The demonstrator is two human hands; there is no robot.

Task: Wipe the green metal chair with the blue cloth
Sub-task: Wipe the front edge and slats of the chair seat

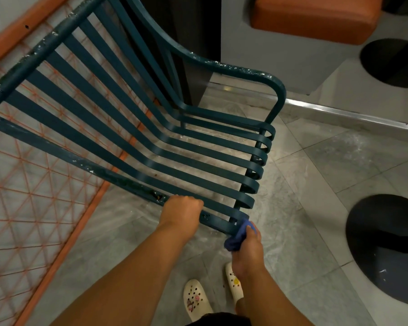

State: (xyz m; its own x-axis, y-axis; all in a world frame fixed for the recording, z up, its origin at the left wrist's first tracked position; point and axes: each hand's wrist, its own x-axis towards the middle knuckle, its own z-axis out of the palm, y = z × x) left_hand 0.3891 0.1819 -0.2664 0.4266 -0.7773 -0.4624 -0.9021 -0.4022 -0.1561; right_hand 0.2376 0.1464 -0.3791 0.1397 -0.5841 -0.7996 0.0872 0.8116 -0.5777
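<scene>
The green metal chair (137, 128) with long flat slats fills the middle and left of the head view, its paint chipped along the frame. My left hand (183, 211) is closed around the near side rail of the chair. My right hand (250, 245) grips the bunched blue cloth (237, 236) and presses it against the front corner of that same rail, where the slats curl under. Part of the cloth is hidden inside my fingers.
An orange wire-mesh panel (33, 196) leans behind the chair at the left. Two black round bases (386, 250) sit on the grey tiled floor at the right, with an orange cushioned seat (316, 17) above. A metal floor strip (353, 114) runs across. My feet in white clogs (196, 300) stand below.
</scene>
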